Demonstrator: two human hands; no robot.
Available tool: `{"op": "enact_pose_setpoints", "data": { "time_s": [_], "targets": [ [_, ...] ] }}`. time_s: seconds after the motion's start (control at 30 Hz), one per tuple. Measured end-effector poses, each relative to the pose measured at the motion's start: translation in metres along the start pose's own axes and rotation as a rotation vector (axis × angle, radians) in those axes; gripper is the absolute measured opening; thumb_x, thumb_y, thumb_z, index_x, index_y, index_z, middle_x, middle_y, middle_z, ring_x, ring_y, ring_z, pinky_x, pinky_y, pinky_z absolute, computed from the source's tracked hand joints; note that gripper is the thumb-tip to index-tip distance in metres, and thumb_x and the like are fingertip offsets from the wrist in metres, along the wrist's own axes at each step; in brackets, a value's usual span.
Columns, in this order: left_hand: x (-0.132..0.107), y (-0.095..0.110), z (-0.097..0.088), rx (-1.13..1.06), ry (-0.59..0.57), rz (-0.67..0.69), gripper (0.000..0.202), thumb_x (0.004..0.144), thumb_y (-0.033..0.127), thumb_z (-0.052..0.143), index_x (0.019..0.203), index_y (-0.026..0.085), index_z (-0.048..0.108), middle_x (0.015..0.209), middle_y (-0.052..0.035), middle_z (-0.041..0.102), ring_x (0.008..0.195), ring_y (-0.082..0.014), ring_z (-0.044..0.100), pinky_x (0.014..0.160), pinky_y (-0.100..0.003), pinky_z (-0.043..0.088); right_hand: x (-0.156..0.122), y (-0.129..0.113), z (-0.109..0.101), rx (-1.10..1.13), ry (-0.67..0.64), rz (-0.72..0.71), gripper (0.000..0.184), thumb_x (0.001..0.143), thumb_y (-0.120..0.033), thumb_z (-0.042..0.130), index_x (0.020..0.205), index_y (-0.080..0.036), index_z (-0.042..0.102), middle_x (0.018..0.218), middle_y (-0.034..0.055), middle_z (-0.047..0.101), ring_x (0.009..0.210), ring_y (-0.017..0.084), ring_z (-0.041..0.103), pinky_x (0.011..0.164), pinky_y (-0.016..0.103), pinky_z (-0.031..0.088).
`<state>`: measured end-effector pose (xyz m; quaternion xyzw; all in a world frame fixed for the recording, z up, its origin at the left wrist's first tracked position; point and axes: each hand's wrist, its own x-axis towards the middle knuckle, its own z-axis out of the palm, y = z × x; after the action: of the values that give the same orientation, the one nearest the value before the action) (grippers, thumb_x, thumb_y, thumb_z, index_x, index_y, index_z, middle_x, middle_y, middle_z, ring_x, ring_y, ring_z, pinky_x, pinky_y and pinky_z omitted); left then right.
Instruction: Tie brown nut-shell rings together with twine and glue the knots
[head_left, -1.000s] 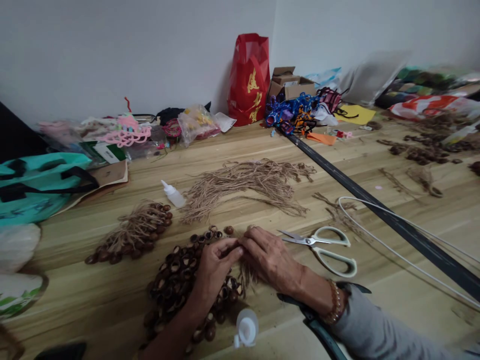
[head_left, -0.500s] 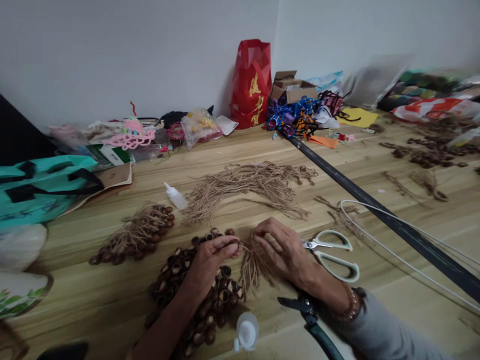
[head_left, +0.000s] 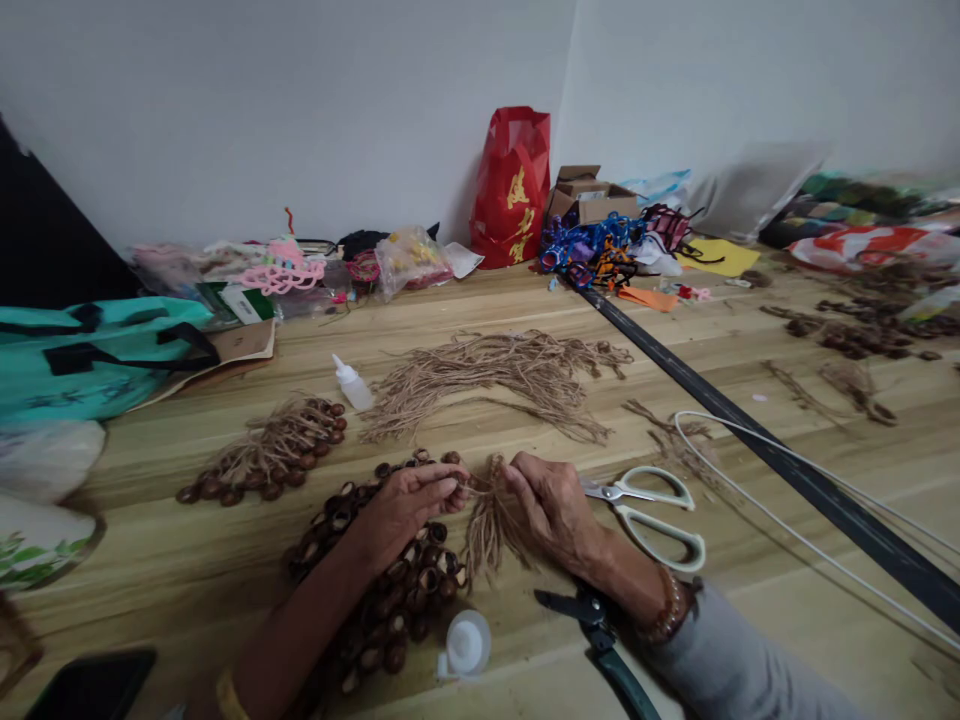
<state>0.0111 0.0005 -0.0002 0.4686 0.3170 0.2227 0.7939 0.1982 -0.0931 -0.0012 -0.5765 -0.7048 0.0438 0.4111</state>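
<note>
The left hand (head_left: 405, 505) and right hand (head_left: 551, 505) pinch a jute twine bunch (head_left: 491, 530) between closed fingers, the left above brown seed beads (head_left: 390, 590), the right near scissors (head_left: 645, 515).

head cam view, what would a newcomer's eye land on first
The red bag with gold characters stands out first, upright against the far wall. Across the middle of the wooden table lies a long spread of jute twine. At the front, the left hand and right hand hold a twine tassel beside a heap of brown hollow beads.
</note>
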Motion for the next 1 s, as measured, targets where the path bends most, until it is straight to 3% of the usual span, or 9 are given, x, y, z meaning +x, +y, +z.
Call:
{"op": "enact_pose_setpoints", "data": {
  "time_s": [0.1,0.17,0.27,0.47,0.77,1.0],
  "targets": [
    [0.001,-0.002,0.001,0.041,0.000,0.011,0.017,0.069,0.026,0.074,0.084,0.018,0.075,0.078,-0.0042,0.068,0.072,-0.0165,0.058,0.073,-0.028,0.045,-0.002,0.002,0.004,0.017,-0.013,0.038,0.026,0.096,-0.020,0.035,0.073,-0.020,0.048,0.057,-0.0021,0.050,0.046,0.011,0.041,0.049,0.023,0.030],
    [0.002,-0.004,0.001,0.055,-0.012,0.020,0.014,0.071,0.027,0.073,0.082,0.017,0.075,0.075,-0.0033,0.067,0.071,-0.0151,0.056,0.069,-0.026,0.043,-0.004,0.003,0.005,0.055,-0.036,0.046,0.016,0.094,-0.016,0.038,0.089,-0.018,0.053,0.064,0.0002,0.057,0.051,0.012,0.050,0.052,0.022,0.035],
    [0.003,-0.006,0.000,0.058,-0.025,0.042,0.014,0.073,0.028,0.072,0.079,0.015,0.074,0.070,-0.0018,0.064,0.067,-0.0127,0.053,0.063,-0.023,0.041,-0.004,0.004,0.007,0.082,-0.020,0.020,0.023,0.091,-0.011,0.040,0.109,-0.018,0.053,0.077,0.0040,0.065,0.063,0.015,0.059,0.059,0.023,0.041],
    [0.004,-0.008,0.000,0.031,-0.020,0.055,0.021,0.068,0.031,0.077,0.072,0.011,0.071,0.065,-0.0015,0.062,0.063,-0.0110,0.052,0.059,-0.022,0.039,-0.002,0.000,0.008,0.102,0.051,-0.049,0.011,0.092,-0.017,0.046,0.088,-0.019,0.056,0.080,0.0052,0.061,0.070,0.015,0.056,0.064,0.025,0.042],
    [0.005,-0.010,-0.001,-0.018,-0.034,0.060,0.026,0.066,0.032,0.080,0.075,0.010,0.070,0.064,-0.0014,0.063,0.060,-0.0101,0.052,0.059,-0.023,0.036,-0.004,0.004,0.005,0.023,0.006,-0.035,0.034,0.096,-0.028,0.040,0.064,-0.020,0.046,0.055,-0.0031,0.047,0.046,0.010,0.039,0.050,0.023,0.029],
    [0.004,-0.011,0.001,-0.024,-0.029,0.084,0.026,0.066,0.033,0.079,0.071,0.010,0.068,0.062,-0.0016,0.062,0.059,-0.0106,0.051,0.058,-0.023,0.036,-0.002,-0.001,0.009,-0.019,-0.026,-0.081,0.036,0.098,-0.028,0.034,0.064,-0.020,0.043,0.054,-0.0038,0.042,0.047,0.010,0.035,0.050,0.024,0.027]
  ]
}}
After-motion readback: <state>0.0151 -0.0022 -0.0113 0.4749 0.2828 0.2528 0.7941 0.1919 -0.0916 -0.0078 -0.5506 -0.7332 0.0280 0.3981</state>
